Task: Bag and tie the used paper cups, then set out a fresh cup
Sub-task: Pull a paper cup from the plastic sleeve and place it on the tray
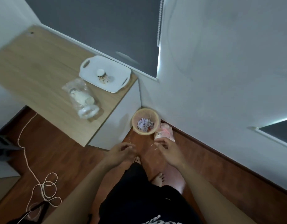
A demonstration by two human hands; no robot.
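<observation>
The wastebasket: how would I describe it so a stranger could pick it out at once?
Find the wooden table under the dark window blind; past its right end, in the wall corner, the wastebasket stands on the floor. It is tan-rimmed, with pale scraps inside. Unlike the crumpled pinkish bag beside it, it is round and open-topped.

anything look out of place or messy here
A white cord lies in tangled loops across the floor, a likely trip hazard. On the table, the clear bag of cups lies on its side near the edge.
</observation>
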